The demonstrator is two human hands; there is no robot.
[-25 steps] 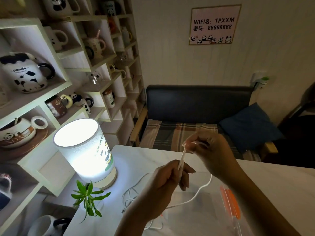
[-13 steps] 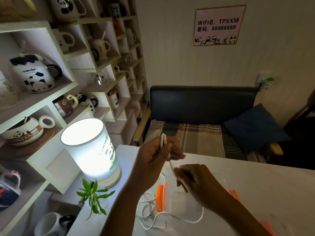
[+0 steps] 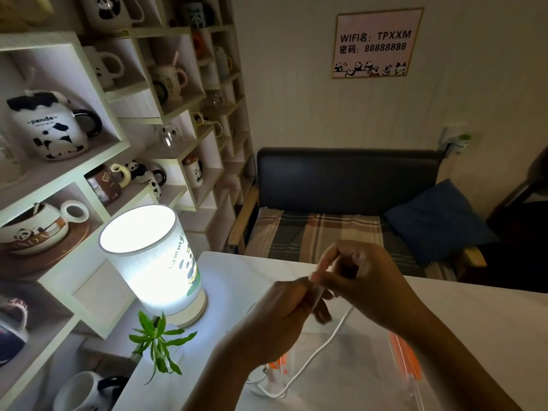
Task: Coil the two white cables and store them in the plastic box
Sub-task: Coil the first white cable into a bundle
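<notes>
Cable work is only partly done, by my reading. One thin white cable [image 3: 318, 353] is pinched where the two hands meet above the white table [image 3: 474, 315], and from there a long slack run hangs down and curves along the tabletop, so this coil has few turns, if any, and most of its length is left to wind. The left hand [image 3: 281, 318] has its fingers curled round the gathered end; the right hand [image 3: 360, 277] nips the same stretch between thumb and fingertips. I cannot make out a second cable for certain. The clear plastic box with orange latches [image 3: 398, 355] sits on the table just beneath the hands, seemingly with nothing coiled inside. To the left stand a glowing cylindrical panda lamp [image 3: 154, 262] and a small green plant [image 3: 158, 342].
</notes>
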